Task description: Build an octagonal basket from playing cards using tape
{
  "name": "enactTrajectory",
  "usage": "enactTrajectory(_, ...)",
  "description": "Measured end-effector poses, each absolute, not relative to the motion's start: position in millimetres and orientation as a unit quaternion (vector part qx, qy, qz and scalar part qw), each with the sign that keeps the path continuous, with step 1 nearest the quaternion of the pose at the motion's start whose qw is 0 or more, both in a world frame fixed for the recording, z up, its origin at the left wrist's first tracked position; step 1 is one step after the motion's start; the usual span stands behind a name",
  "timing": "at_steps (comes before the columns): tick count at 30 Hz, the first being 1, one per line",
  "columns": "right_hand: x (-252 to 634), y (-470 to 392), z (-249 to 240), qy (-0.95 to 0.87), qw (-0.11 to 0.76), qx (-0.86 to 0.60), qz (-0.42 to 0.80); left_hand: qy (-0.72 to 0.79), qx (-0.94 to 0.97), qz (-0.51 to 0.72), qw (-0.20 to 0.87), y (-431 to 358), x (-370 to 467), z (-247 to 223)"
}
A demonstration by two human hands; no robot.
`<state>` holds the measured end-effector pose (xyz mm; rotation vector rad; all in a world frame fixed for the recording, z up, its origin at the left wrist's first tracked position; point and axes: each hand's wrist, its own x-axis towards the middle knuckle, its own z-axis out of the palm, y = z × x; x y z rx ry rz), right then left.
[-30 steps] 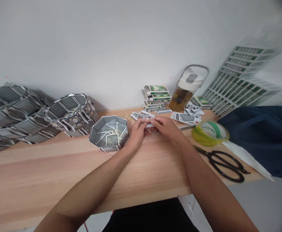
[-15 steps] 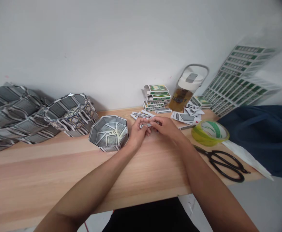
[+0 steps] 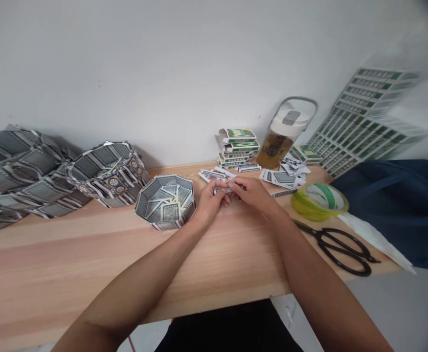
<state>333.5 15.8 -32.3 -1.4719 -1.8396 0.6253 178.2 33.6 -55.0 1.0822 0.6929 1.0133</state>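
A pale wooden tabletop (image 3: 89,254) runs along a plain white wall, and you are working near its far edge. Both of your forearms reach forward and converge in the middle. Your left hand (image 3: 209,199) and your right hand (image 3: 253,191) meet fingertip to fingertip over the wood, each pinched narrowly on the same folded playing card (image 3: 227,189) — a small strip held just above the table, between the two thumbs. Your left wrist is bent slightly inward; your right hand lies lower, knuckles up, fingers curled over the card.

Just left of your left hand sits an octagonal bowl made of folded cards (image 3: 166,200), near but not touching. More such card bowls (image 3: 103,173) are piled further left against the wall. Behind your hands lie loose folded cards (image 3: 214,174), a stack of green card boxes (image 3: 238,145) and a lidded drink bottle (image 3: 281,137). To your right are a roll of green-and-yellow tape (image 3: 318,200) and black scissors (image 3: 344,247), well apart from your hands.

Compared with a second ago, your fingers have closed tighter together — the card showed then as a longer white strip between your hands, and now only a short piece shows. Your arms and everything on the table have kept their places.
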Motion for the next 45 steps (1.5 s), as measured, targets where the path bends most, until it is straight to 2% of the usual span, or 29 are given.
enactTrajectory(45,332.9,15.2,-32.2,-0.707,0.341,-0.573,0.237,0.308,0.484,0.443,0.689,35.6,179.4,-56.2)
